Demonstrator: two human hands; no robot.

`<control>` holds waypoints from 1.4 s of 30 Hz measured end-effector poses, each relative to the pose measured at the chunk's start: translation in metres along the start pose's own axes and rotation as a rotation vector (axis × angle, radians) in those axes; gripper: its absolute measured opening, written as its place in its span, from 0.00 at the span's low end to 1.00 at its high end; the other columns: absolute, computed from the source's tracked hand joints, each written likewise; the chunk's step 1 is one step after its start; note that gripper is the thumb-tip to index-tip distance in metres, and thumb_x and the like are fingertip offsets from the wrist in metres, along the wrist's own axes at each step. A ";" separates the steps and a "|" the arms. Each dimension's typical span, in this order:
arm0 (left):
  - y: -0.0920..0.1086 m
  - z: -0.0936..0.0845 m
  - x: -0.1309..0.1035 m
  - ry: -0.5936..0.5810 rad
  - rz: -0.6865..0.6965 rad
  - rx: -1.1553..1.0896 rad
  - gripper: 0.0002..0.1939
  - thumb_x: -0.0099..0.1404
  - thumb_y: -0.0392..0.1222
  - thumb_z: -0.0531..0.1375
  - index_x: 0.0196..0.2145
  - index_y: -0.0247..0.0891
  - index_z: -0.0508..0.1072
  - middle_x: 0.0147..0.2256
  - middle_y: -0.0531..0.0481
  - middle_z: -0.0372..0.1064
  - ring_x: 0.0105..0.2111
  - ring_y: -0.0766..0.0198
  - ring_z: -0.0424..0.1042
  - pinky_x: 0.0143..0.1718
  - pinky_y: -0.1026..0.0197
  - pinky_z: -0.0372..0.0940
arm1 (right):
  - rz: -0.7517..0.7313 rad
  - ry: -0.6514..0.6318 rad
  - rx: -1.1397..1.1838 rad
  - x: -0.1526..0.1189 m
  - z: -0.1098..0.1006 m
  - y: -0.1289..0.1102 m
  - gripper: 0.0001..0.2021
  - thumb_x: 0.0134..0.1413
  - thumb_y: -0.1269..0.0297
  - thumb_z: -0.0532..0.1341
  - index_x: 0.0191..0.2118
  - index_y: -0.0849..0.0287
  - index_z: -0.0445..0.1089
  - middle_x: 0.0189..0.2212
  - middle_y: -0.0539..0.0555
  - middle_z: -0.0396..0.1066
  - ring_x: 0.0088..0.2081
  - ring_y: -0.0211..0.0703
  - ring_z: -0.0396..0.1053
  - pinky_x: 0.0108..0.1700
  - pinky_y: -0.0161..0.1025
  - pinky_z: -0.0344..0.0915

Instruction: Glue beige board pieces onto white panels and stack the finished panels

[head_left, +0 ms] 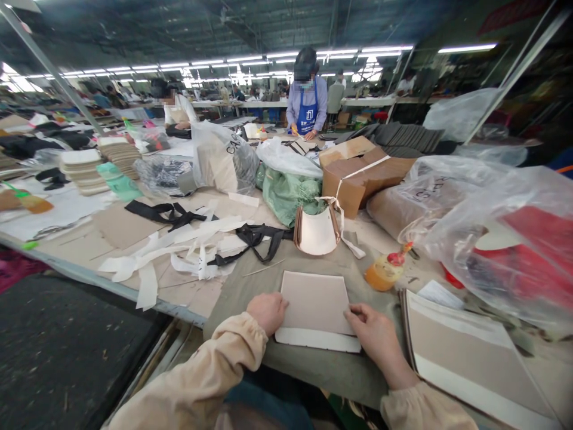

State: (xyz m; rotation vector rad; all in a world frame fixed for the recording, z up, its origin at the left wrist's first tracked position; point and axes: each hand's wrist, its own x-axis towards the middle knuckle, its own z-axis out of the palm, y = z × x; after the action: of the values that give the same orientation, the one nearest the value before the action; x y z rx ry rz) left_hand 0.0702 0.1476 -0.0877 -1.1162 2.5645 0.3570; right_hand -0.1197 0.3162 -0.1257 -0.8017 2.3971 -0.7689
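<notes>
At the far left of the frame, an orange glue bottle [39,205] with a green nozzle leans over the table, a person's hand at its edge. Next come stacks of cream pieces [83,176], then loose white strips [147,286] and black strips [168,214] tangled across the left-centre.

At the lower centre the left hand [267,313] lies at the left edge of a beige panel [316,301]. Its fingers are curled inward, the thumb side touching that edge — whether they pinch it or merely rest there, I cannot tell. The panel lies flat on a grey-green sheet [237,286], a white band running along its near side. Just above it in the frame stands a curved bundle of pieces [317,232].

On the panel's right edge, the right hand [378,337] grips with thumb and forefinger nearly together, the panel's rim between them — the other fingers bent behind. Near this hand, a second glue bottle [384,272] tilts with its red tip up. At the lower right lies a stack of similar panels [470,346], and above it clear plastic bags [501,191].
</notes>
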 end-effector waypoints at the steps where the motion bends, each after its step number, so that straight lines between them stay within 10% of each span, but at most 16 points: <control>1: 0.001 0.000 0.000 -0.001 -0.003 0.004 0.21 0.66 0.49 0.45 0.34 0.37 0.74 0.33 0.40 0.74 0.36 0.52 0.73 0.35 0.56 0.63 | -0.006 0.006 0.000 0.000 0.000 0.000 0.14 0.47 0.56 0.56 0.37 0.56 0.74 0.25 0.49 0.73 0.30 0.44 0.71 0.33 0.37 0.63; 42: -0.001 -0.003 0.003 -0.011 0.013 0.006 0.20 0.64 0.49 0.46 0.32 0.38 0.75 0.33 0.41 0.74 0.36 0.54 0.73 0.35 0.57 0.63 | 0.000 0.015 -0.053 0.001 0.002 -0.002 0.12 0.49 0.54 0.56 0.34 0.54 0.72 0.23 0.49 0.72 0.29 0.43 0.70 0.30 0.36 0.60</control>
State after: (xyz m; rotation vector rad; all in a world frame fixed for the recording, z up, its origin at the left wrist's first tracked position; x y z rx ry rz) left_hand 0.0688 0.1439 -0.0861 -1.0935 2.5628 0.3575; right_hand -0.1181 0.3134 -0.1264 -0.8192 2.4399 -0.7158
